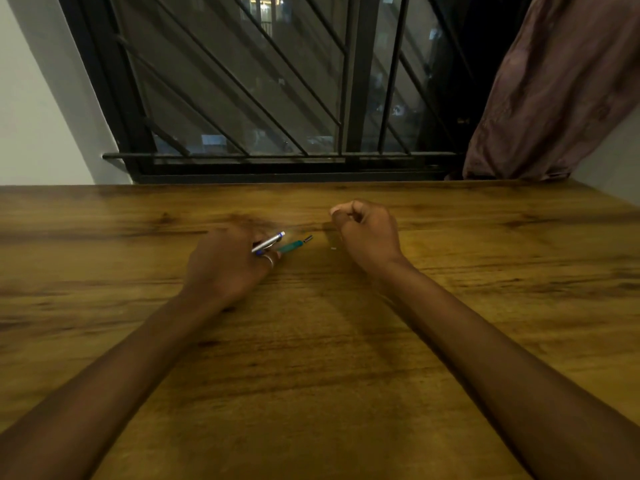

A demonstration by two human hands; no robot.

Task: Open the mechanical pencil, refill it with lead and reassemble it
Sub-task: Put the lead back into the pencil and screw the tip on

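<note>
both bare forearms reach in from the near edge, crossing the wooden bench point(311, 375) toward its middle. further in, the left hand point(227, 263) lies knuckles up, low over the wood, blurred along its far side, with a ring point(269, 260) on one finger. its fingers are curled around the silver mechanical pencil point(268, 242), which sticks out to the right and away, a blue and white end pointing toward the window. just beside it, a teal piece point(292, 245) with a dark metal tip point(308, 239) points the same way; its near end meets the left hand's fingers, and whether it is held or only lies on the bench cannot be told. right of that tip, a tiny pale speck point(333, 248) lies on the wood, too small to identify. the right hand point(367, 230) stands just past the speck, well apart from the pencil, fingers folded into a loose fist with thumb and forefinger pressed together at the top; whether anything is pinched between them cannot be told. beyond the bench's far edge stands a dark window point(277, 98) with slanted metal bars point(221, 71), a white wall point(38, 116) to its left, and a brownish curtain point(554, 91) hanging at the right.
</note>
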